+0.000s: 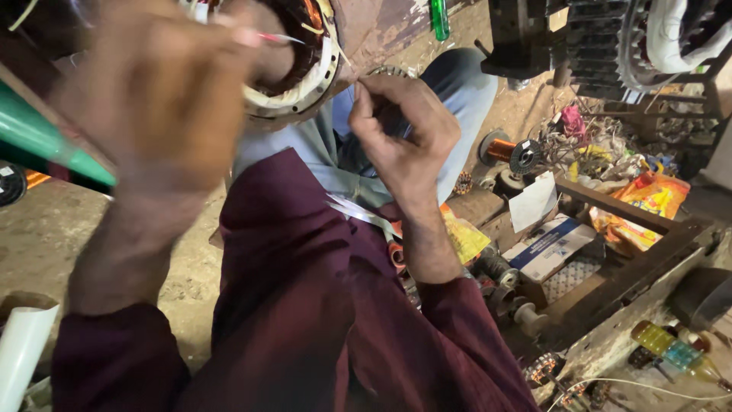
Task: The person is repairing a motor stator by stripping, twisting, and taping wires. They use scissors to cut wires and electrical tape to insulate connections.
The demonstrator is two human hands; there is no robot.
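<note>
A round motor stator [305, 69] with white insulation and copper windings sits up close at the top, over my lap. My left hand [164, 91], blurred and near the camera, rests against the stator's left side and pinches a thin red-and-white strip [271, 37]. My right hand [404, 133] is at the stator's lower right edge, its fingers curled and pinched on a thin wire or paper slip that is too small to make out. A flat white strip [358, 210] lies across my dark red sleeve.
A wooden tray [633, 267] on the right holds boxes, spools and packets. A copper wire spool [507, 151] stands on the dirt floor [46, 236]. A second stator [618, 46] sits at top right. A green cone [46, 141] enters from the left; a white roll [19, 351] lies bottom left.
</note>
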